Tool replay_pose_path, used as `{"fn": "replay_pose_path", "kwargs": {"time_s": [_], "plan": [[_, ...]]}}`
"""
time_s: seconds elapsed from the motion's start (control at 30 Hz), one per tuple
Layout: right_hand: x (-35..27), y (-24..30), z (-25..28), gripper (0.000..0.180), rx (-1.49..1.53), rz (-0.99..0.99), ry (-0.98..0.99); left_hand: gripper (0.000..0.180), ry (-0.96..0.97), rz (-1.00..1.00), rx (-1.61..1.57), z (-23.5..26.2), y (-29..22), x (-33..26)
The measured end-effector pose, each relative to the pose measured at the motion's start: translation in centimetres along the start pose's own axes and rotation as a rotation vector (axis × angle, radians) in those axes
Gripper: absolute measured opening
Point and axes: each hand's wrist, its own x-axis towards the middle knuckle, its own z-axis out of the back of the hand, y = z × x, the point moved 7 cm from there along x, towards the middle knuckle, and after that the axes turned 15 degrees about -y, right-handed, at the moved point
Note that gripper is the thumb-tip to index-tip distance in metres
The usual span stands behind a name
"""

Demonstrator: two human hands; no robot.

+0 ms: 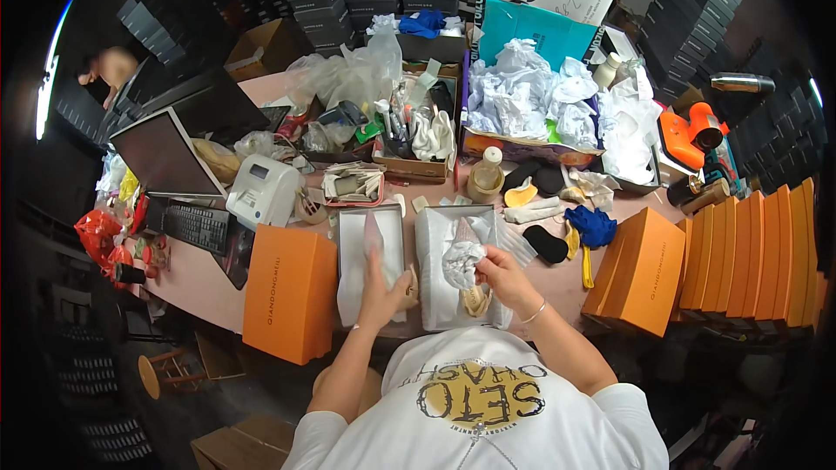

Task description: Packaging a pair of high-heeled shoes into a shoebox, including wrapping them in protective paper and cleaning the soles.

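My left hand, slightly blurred, closes around a pale pink pointed shoe over a white box tray. Its toe points away from me, and part of it is hidden by my fingers. In the second white-lined box, just to the right, lies a matching shoe with a gold-coloured inside at the near end. With thumb and fingers my right hand pinches a wad of crumpled white tissue paper above that shoe, covering its middle.
Orange shoe boxes stand at left and right, with more in a row. Behind the trays are a label printer, a bottle and a carton of crumpled paper. Black pads and a blue cloth lie right.
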Motion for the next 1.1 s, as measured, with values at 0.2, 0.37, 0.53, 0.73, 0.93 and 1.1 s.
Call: {"fn": "replay_pose_path", "kwargs": {"time_s": [0.2, 0.37, 0.53, 0.73, 0.93, 1.1], "plan": [[-1.8, 0.6, -1.8, 0.023, -0.059, -0.030, -0.025, 0.038, 0.379, 0.655, -0.914, -5.0, -6.5, -1.2], [-2.6, 0.5, -2.5, 0.026, -0.223, 0.161, 0.080, 0.023, 0.482, 0.888, -1.105, -4.6, -6.9, -2.2], [-3.6, -1.4, -1.9, 0.027, -0.138, -0.039, 0.048, 0.025, 0.528, 0.822, -0.952, -4.8, -5.7, -3.8], [-3.8, -3.0, -1.2, 0.021, -0.214, -0.092, -0.025, 0.027, 0.721, 0.568, -0.691, -2.5, -4.8, -1.5], [-5.7, -0.1, -1.7, 0.032, -0.807, 0.323, 0.249, 0.029, 0.517, 0.271, 0.395, 0.7, 13.6, 4.0], [-7.6, 1.1, -2.9, 0.033, -0.723, 0.223, 0.445, 0.032, 0.553, 0.455, 0.421, -1.7, 19.1, -0.7]]}}
